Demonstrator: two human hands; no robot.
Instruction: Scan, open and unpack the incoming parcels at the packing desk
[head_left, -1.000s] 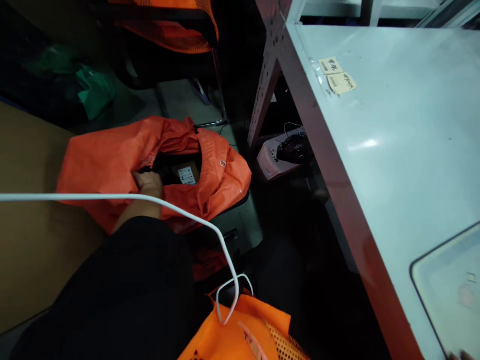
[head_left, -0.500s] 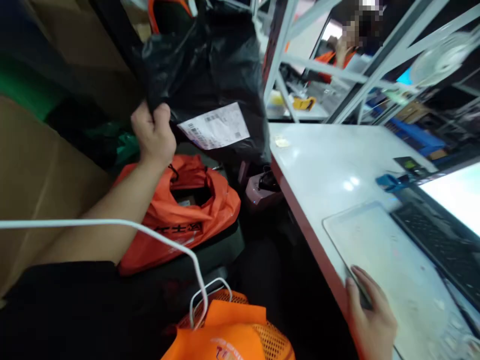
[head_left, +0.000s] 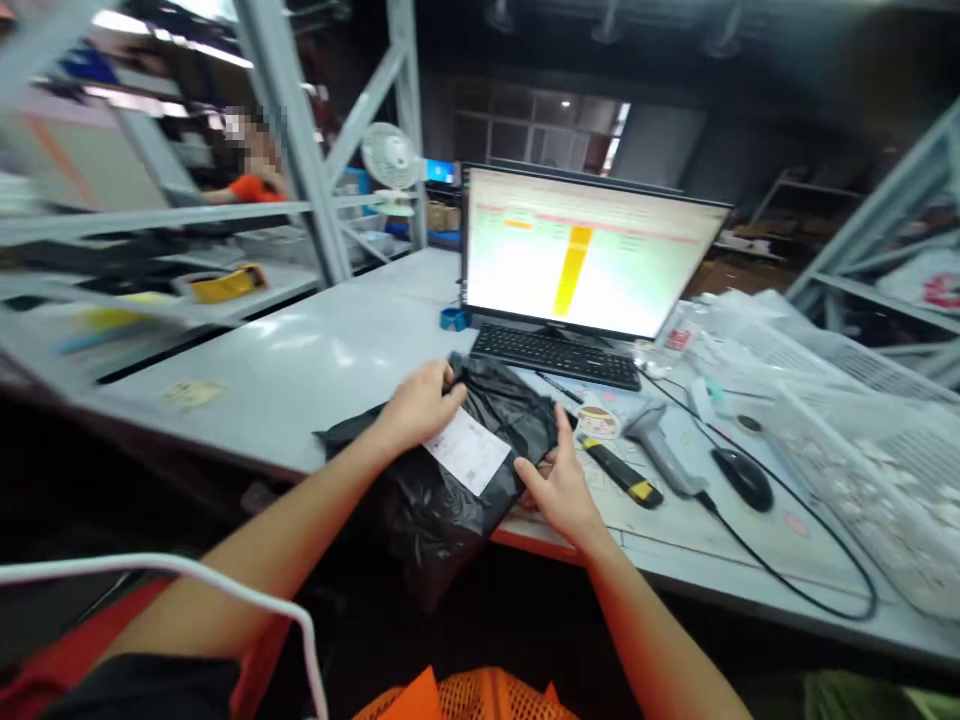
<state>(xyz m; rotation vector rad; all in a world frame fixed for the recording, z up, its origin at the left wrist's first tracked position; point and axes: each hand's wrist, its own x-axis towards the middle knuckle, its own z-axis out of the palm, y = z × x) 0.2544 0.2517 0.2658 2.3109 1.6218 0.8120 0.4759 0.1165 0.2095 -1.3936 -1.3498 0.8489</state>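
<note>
A black plastic mailing bag [head_left: 442, 515] is tilted over the front edge of the desk, its lower part hanging past the edge. A white printed label [head_left: 469, 452] is stuck on its upward face. My left hand [head_left: 421, 405] is closed on the bag's upper left, fingers gripping the bunched plastic. At the bag's right side, my right hand [head_left: 561, 490] holds the edge, thumb on top; some of its fingers are hidden behind the plastic. Just right of that hand lie a yellow-and-black box cutter [head_left: 622, 472] and a grey barcode scanner [head_left: 664, 455].
Behind the bag stand a black keyboard [head_left: 555, 355] and a lit monitor [head_left: 577, 255]. A black mouse [head_left: 742, 478] and a white plastic basket [head_left: 862, 500] are on the right of the desk [head_left: 300, 370]. A white cable [head_left: 217, 580] crosses low left. Another person is beyond the frame posts.
The view has swung right toward the monitor. My left hand has brought the bag from the left over to the desk edge, and my right hand has left the desk mat and taken the bag's right side.
</note>
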